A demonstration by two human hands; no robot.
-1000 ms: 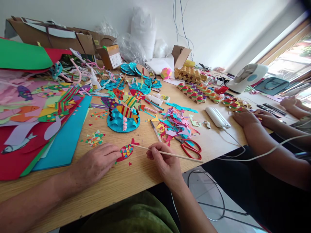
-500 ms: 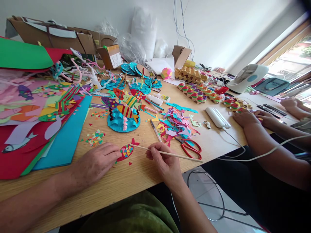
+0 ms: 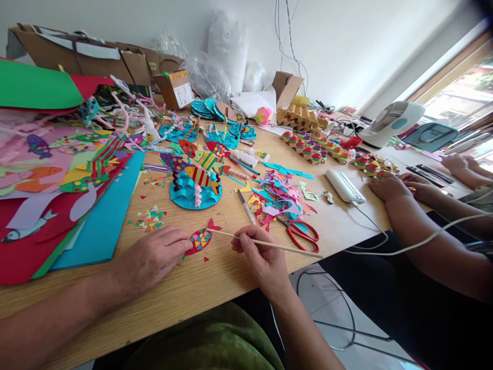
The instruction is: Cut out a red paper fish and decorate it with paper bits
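A red paper fish (image 3: 201, 240) covered with small coloured triangles lies flat on the wooden table. The fingers of my left hand (image 3: 159, 253) are closed at its head end, holding it down. My right hand (image 3: 262, 257) pinches a thin wooden stick (image 3: 287, 247), whose left tip touches the fish near its tail. One loose red triangle (image 3: 206, 259) lies just below the fish. Beyond my left hand is a pile of small paper triangles (image 3: 152, 219). A blue round base (image 3: 181, 198) carrying decorated paper fish stands behind the red fish.
Red-handled scissors (image 3: 302, 236), a pen (image 3: 246, 208) and coloured paper scraps (image 3: 283, 195) lie beyond my right hand. Coloured sheets (image 3: 100, 221) fill the left side. At right are a white power bank (image 3: 344, 186) with a cable and another person's hands (image 3: 391, 186). Painted egg cartons (image 3: 308, 148) stand farther back.
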